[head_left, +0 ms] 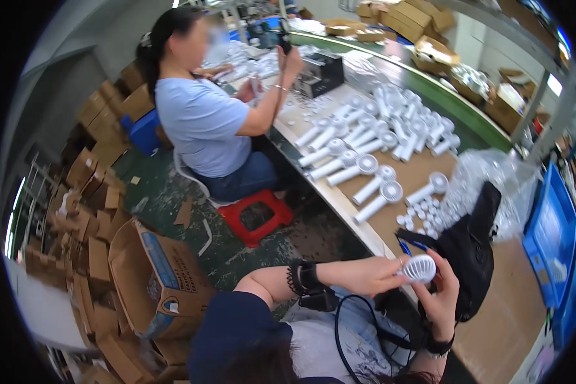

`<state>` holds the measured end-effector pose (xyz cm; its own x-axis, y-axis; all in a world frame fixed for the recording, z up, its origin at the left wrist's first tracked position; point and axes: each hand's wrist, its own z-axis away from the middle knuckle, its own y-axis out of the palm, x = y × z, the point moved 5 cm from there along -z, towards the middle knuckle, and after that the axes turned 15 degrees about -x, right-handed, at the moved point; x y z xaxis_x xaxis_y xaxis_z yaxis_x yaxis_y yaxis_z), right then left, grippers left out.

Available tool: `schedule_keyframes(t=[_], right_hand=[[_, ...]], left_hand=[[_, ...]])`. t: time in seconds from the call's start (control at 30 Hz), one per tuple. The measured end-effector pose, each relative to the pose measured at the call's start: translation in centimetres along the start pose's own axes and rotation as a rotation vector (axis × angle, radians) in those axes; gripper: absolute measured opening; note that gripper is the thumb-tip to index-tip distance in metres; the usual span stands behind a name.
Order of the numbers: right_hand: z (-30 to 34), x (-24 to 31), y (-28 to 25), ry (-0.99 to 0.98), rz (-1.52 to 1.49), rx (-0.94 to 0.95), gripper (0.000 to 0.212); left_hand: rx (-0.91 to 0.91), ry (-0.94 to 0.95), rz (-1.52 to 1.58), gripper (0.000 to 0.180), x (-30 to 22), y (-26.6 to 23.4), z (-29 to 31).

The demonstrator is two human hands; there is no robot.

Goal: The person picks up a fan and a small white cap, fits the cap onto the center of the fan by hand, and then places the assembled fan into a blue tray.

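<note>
Where cartons (153, 281) crowd floor, white fans (371, 137) cover brown workbench (422, 176).

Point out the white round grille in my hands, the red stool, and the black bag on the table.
white round grille (420, 268), head view, on its ribbed face.
red stool (257, 216), head view, on its seat frame.
black bag (470, 246), head view, on its side panel.

a seated co-worker (201, 115) on a red stool (256, 216), white handheld fans (365, 137) on the table (422, 176), cardboard boxes (153, 281).
</note>
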<state>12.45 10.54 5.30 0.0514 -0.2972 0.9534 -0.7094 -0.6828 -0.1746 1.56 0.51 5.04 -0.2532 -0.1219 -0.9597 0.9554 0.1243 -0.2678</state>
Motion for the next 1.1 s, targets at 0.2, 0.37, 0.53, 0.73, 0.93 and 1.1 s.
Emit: schedule_keyframes(t=[0.2, 0.37, 0.53, 0.73, 0.93, 1.1], right_hand=[[0.1, -0.1, 0.2, 0.051, -0.076, -0.025, 0.051], [0.3, -1.2, 0.1, 0.062, -0.118, -0.033, 0.05], [1.1, -2.2, 0.0, 0.079, -0.234, -0.073, 0.05], [1.9, -1.9, 0.3, 0.089, -0.237, -0.117, 0.046], [1.5, -2.3, 0.2, 0.117, -0.254, -0.12, 0.048], [1.6, -2.1, -0.2, 0.106, -0.224, -0.106, 0.05]], left_hand=[[-0.029, 0.138, -0.019, 0.038, 1.1, 0.1, -0.3], [-0.048, 0.147, -0.074, 0.036, 1.0, 0.0, -0.3], [-0.094, 0.217, -0.101, 0.035, 0.4, 0.5, -0.2], [-0.121, 0.172, -0.153, 0.034, 0.7, 1.1, 0.0], [-0.079, 0.16, -0.192, 0.05, 0.4, 0.9, -0.1], [-0.036, 0.156, -0.149, 0.049, 0.1, 1.0, -0.1]])
